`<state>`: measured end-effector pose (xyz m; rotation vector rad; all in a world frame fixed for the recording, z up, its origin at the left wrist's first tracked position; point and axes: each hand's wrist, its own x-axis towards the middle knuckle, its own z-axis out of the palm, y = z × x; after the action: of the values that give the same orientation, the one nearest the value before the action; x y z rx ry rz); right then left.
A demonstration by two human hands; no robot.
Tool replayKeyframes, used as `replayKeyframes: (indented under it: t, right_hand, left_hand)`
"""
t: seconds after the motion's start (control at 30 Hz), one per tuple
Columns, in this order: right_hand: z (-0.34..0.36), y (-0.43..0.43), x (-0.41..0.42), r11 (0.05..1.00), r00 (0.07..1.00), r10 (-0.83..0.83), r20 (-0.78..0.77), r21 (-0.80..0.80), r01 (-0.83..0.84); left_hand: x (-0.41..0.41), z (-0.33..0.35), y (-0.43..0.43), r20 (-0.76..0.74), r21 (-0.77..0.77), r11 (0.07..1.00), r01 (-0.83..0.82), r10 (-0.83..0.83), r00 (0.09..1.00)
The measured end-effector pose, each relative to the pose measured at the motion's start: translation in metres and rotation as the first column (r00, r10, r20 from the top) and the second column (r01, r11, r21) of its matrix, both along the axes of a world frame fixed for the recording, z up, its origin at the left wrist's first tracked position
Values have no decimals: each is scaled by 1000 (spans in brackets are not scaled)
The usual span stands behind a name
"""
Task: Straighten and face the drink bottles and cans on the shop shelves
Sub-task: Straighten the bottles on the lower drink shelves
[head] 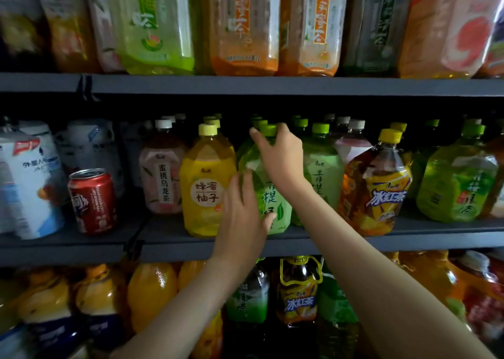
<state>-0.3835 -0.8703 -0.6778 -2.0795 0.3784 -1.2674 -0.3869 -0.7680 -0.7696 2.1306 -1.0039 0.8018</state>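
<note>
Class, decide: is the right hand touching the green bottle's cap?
Touching. The head view shows the right hand with fingers wrapped around the cap of the green bottle, no gap visible.

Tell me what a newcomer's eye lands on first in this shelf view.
Both hands on the green tea bottle at the middle shelf's front edge: the right hand grips its neck under the green cap, the left hand rests on its label. Next, the lone red can standing left among bottles, and the bright yellow honey pomelo bottle beside the green one.
</note>
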Motion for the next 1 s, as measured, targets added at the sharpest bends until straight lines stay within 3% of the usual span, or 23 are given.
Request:
replayKeyframes:
  t: [0.07,0.2,0.3,0.4,0.47,0.53,0.57,0.63,0.7,0.87,1.0]
  right_hand:
    - [1,-2,8,1000,1000,-3,-25,5,3]
    - [0,-7,2,997,991,81,-109,-10,-82]
    - [-8,-6,-16,982,974,153,-170,-85,-169]
    - [-16,-11,-44,954,996,89,-32,-285,-95]
    - [-25,-27,-68,939,983,-41,179,-328,99]
    - [-42,-49,-91,924,904,-258,341,-185,334]
    - [-51,-60,-100,909,867,-368,336,-67,412]
    - [-68,-79,-111,868,851,-496,174,131,479]
    - [-80,-93,-117,855,869,-494,34,200,478]
    - [-83,-106,-119,933,945,-319,-78,151,327]
    - [-82,-109,-124,944,960,-279,-33,174,280]
  left_hand:
    - [4,-4,-8,50,89,991,-100,96,994]
    - [8,-14,-17,105,49,980,-192,187,977]
    - [13,-21,-20,271,24,972,-234,219,937]
    - [19,-25,-19,361,35,955,-294,263,895]
    - [19,-27,-19,371,-20,968,-251,240,897]
    - [13,-27,-23,347,-32,987,-157,159,924]
    - [7,-25,-28,336,-33,993,-117,121,934]
    - [-8,-21,-43,326,-22,999,-43,48,944]
    - [-24,-19,-60,350,11,1000,3,-7,937]
    - [-42,-13,-100,411,38,999,8,-23,912]
    - [-49,-13,-131,446,87,996,-26,-15,895]
